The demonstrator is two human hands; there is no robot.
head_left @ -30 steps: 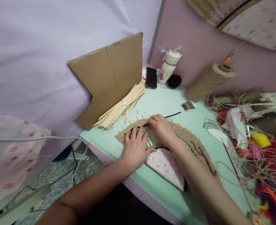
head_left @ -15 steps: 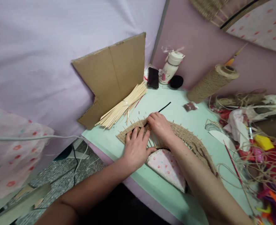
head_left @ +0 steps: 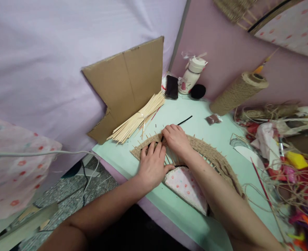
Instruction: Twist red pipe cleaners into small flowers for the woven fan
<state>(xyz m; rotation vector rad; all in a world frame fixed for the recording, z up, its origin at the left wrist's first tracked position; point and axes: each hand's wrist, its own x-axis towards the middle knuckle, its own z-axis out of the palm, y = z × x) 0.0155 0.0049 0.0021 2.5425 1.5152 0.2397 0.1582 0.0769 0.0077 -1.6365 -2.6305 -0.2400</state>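
Note:
A half-round woven twine piece lies on the table, with thin sticks poking out along its outer edge. Its inner half-circle is a white panel with pink-red flowers. My left hand rests flat on the piece's left part, fingers apart, thumb at the top of the panel. Just right of it, my right hand has its fingers curled over a narrow black strip. One end of the strip sticks out behind this hand, and black shows near its fingertips. The exact pinch is hidden.
A stick bundle leans by a cardboard sheet. Behind stand a white bottle, a dark phone and a large twine spool. Tangled twine and craft scraps crowd the right side. A cable crosses at left.
My right hand has shifted slightly left along the black strip. My left hand stays almost in place, and the camera view has moved a little.

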